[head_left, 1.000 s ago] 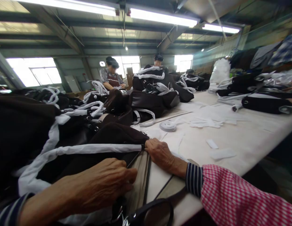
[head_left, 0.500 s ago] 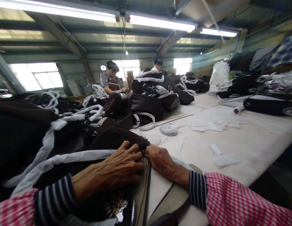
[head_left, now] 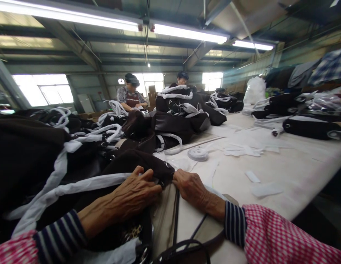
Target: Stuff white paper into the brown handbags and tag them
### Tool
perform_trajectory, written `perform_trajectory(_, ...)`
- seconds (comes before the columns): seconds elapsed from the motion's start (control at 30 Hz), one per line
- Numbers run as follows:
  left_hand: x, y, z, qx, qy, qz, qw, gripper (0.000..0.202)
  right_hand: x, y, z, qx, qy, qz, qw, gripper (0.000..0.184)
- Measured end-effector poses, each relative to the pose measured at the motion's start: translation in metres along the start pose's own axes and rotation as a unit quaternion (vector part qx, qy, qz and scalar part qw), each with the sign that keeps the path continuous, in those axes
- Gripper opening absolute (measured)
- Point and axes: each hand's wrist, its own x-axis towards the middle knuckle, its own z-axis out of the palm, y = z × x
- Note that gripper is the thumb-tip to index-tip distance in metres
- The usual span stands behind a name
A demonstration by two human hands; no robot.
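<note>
A dark brown bag [head_left: 148,160] lies before me on the table, with a handle wrapped in white paper [head_left: 85,185] running to the left. My left hand [head_left: 132,190] rests on the bag with its fingers curled over the edge beside a small metal ring. Pinched in my right hand [head_left: 190,185] is the bag's corner, its fingertips pressed together and partly hidden. Below both hands spreads the beige lining [head_left: 166,211] with a dark zipper edge. A black strap loop [head_left: 187,249] lies at the bottom, near some leopard-print material [head_left: 133,231].
Several dark bags with white-wrapped handles pile up at the left and middle [head_left: 181,126]. A white coil [head_left: 198,153] and paper scraps [head_left: 266,189] lie on the white table [head_left: 228,176]. More bags [head_left: 313,126] are at right. Two people [head_left: 132,97] stand behind the piles.
My left hand has shifted slightly left, away from my right hand, exposing more of the bag's edge. The right hand has moved a little right, still pinching the corner. The black strap loop shows more.
</note>
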Motion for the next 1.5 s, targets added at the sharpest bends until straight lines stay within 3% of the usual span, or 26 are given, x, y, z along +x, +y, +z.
perform_trajectory(0.13, 0.010, -0.005, 0.010, -0.012, -0.010, -0.067, 0.998, 0.009, -0.005, -0.001, 0.000, 0.122, -0.009, 0.017, 0.992, 0.006)
perform_trajectory(0.3, 0.003, -0.003, 0.020, -0.048, 0.002, -0.085, 0.995, 0.026, -0.013, -0.007, -0.009, 0.188, -0.072, -0.031, 0.979, 0.009)
perform_trajectory(0.43, 0.007, 0.009, 0.014, -0.036, -0.003, -0.068, 0.997, 0.043, -0.014, -0.001, -0.009, 0.281, -0.039, 0.011, 0.959, 0.008)
perform_trajectory(0.6, 0.018, 0.022, 0.007, -0.048, -0.024, -0.034, 0.998, 0.037, -0.012, 0.005, -0.010, 0.338, -0.053, -0.008, 0.940, 0.011)
perform_trajectory(0.83, 0.008, 0.001, 0.037, -0.020, 0.032, -0.008, 0.999, 0.039, -0.011, 0.005, -0.006, 0.454, -0.134, -0.041, 0.880, 0.010)
perform_trajectory(1.0, 0.028, 0.003, 0.037, -0.106, -0.046, -0.001, 0.993, 0.016, -0.012, 0.004, -0.010, 0.437, -0.124, -0.056, 0.889, 0.011)
perform_trajectory(1.13, 0.034, 0.010, 0.029, -0.144, -0.015, 0.005, 0.990, 0.019, -0.011, 0.002, -0.016, 0.406, -0.110, -0.078, 0.904, 0.009)
perform_trajectory(1.3, 0.034, 0.018, 0.016, -0.123, -0.053, -0.022, 0.991, 0.019, -0.009, 0.004, -0.024, 0.328, -0.122, -0.102, 0.931, 0.005)
perform_trajectory(1.4, 0.036, 0.023, 0.013, -0.103, -0.055, -0.021, 0.993, 0.022, -0.010, 0.016, -0.043, 0.271, -0.125, -0.100, 0.949, 0.006)
perform_trajectory(1.5, 0.035, 0.026, 0.012, -0.093, -0.032, -0.015, 0.995, 0.025, -0.020, 0.043, -0.074, 0.210, -0.100, -0.025, 0.972, 0.010)
